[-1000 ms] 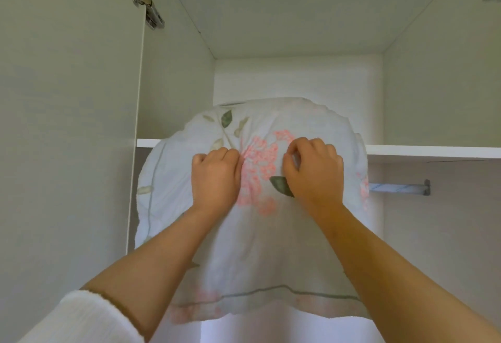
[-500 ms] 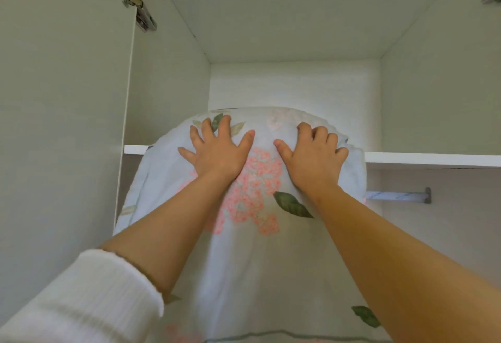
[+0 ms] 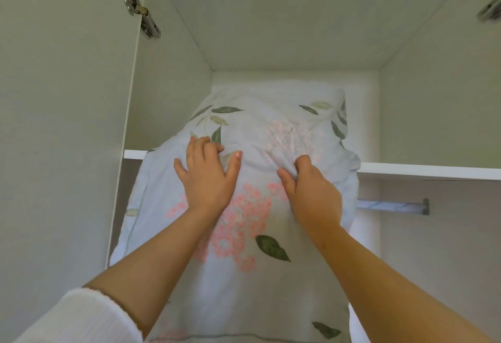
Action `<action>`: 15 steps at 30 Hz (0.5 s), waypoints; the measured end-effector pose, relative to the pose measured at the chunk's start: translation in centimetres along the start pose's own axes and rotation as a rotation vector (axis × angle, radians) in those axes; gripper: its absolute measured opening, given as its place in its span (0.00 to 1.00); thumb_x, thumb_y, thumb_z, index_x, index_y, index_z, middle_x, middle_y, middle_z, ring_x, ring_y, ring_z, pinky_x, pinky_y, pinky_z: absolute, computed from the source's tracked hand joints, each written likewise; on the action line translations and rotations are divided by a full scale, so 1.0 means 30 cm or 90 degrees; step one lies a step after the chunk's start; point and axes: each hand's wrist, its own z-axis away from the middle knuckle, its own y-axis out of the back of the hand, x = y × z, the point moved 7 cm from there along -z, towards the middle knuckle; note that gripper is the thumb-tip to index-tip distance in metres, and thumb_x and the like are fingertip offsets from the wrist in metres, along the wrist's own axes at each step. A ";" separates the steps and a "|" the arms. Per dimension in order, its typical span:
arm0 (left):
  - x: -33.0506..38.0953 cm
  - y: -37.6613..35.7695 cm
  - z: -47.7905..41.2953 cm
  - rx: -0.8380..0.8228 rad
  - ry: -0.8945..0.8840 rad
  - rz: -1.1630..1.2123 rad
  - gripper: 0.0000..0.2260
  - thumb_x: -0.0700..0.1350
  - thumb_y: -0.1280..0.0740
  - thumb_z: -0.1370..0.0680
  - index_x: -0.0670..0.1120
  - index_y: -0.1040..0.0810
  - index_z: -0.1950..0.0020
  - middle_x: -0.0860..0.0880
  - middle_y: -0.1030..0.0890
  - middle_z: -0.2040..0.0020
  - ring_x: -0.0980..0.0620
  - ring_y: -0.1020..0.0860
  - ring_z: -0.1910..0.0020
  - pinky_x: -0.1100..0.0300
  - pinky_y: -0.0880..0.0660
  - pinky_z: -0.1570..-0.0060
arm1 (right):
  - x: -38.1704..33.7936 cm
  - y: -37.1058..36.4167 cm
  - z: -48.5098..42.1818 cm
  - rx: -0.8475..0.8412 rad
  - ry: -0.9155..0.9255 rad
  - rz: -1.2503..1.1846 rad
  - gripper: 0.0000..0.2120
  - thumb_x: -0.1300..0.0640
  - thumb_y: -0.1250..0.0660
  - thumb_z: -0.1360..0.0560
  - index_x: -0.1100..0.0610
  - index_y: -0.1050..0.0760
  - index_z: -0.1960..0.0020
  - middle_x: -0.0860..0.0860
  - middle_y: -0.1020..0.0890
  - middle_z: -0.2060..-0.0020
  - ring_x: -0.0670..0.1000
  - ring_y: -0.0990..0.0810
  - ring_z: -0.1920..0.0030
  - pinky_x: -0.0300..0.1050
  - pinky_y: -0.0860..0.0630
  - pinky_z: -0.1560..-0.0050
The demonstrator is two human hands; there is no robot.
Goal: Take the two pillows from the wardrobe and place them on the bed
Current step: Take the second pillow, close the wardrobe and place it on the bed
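While both arms are reaching up into the wardrobe (image 3: 433, 104), I am seeing the floral pillow (image 3: 244, 220) lying half across the shelf (image 3: 433, 170). Its upper part is resting on the shelf board and its lower part is hanging down over the shelf's front edge toward the camera.

The left hand (image 3: 207, 180) is sitting on the pillow right at the shelf edge. Its fingers are bending into the cover and the thumb is pressing in, bunching a fold between them. The right hand (image 3: 311, 193) is working just below the shelf edge, with fingers curling into the fabric beside the thumb and clamping a ridge of cover. The hands are near each other but not touching.

A white textured strip (image 3: 271, 93) is showing behind the floral cover, deeper on the shelf; I cannot tell what it is. A hanging rail (image 3: 393, 206) is running under the shelf on the right, partly hidden by the pillow. A metal hinge (image 3: 142, 14) is sitting well above the shelf on the left. A white sleeve (image 3: 81, 318) is covering the left forearm far below the shelf.
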 end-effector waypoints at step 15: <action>-0.008 0.034 -0.148 -0.016 0.185 0.169 0.44 0.68 0.33 0.34 0.57 0.52 0.26 0.45 0.53 0.22 0.44 0.53 0.23 0.36 0.51 0.30 | 0.036 0.095 0.013 0.231 -0.119 -0.135 0.32 0.35 0.32 0.37 0.53 0.28 0.40 0.58 0.29 0.39 0.61 0.32 0.38 0.55 0.41 0.39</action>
